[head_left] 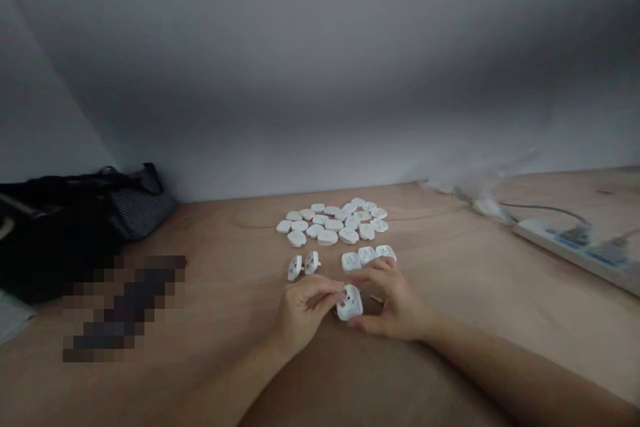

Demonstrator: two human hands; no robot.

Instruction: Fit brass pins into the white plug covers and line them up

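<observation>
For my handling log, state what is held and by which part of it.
A white socket piece, pinched at its left side by the left hand; the right hand curves around it, contact unclear.

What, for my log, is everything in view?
Clustered pieces: roughly twenty, white, centre
Row pieces: three, white, before cluster
Pinned pieces: two, white, row's left
Held piece: one, white, left hand
Pin: one, brassy, by right hand
Bag: one, black, left
Pixelated object: one, dark, left
Power strip: one, white, right
Plugs: two, grey, on strip
Cable: one, grey, right
Plastic: one, clear, right rear
Table: one, brown, below
Wall: one, grey, behind
Left hand, right hand: two, centre
</observation>
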